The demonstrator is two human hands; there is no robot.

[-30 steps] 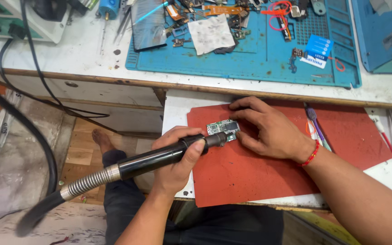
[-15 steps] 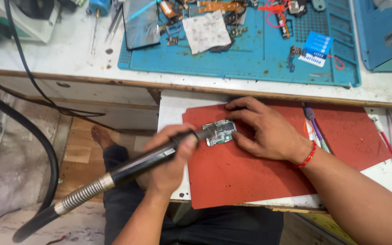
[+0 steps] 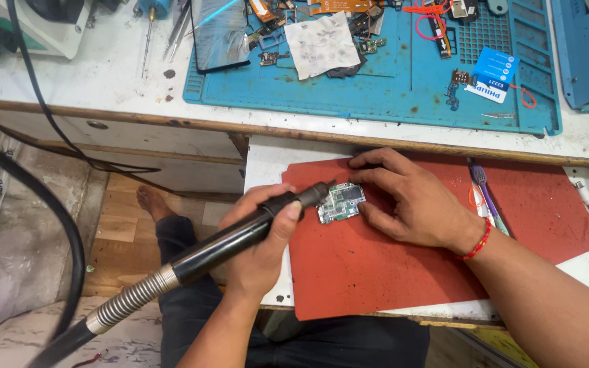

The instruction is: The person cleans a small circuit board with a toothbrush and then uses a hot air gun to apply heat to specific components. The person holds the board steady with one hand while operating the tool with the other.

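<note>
1. Head view, starting left of the red rubbery rectangular work mat (image 3: 403, 272): a thick black hose (image 3: 35, 197) curves down and joins the ribbed metal collar of the black cylindrical hot-air handpiece (image 3: 219, 249), which slants up toward the mat.
2. At the mat's left edge, the left hand (image 3: 264, 235) grips the handpiece like a thick pen. Its fingers (image 3: 288, 212) are wrapped tight around the smooth barrel, thumb on top, seemingly so that the nozzle stays aimed and steady.
3. On the mat's upper left part lies the small green and silver circuit board (image 3: 341, 202), flat, with shiny metal shields; the nozzle tip is just beside its left end, perhaps touching it.
4. Toward the mat's middle, the right hand (image 3: 414, 201) rests palm down. Its fingers (image 3: 376, 178) are spread and press the board's top and right edges, apparently to hold the light board in place. A red thread bracelet (image 3: 477, 240) circles the wrist.
5. On the mat's right part lie thin purple-handled tweezers (image 3: 485, 194), close to that hand.
6. Beyond the mat's far edge, on the white worn surface (image 3: 103, 82), a blue ridged silicone repair mat (image 3: 376, 88) carries loose parts, flex cables and a stained white paper scrap (image 3: 322, 44).
</note>
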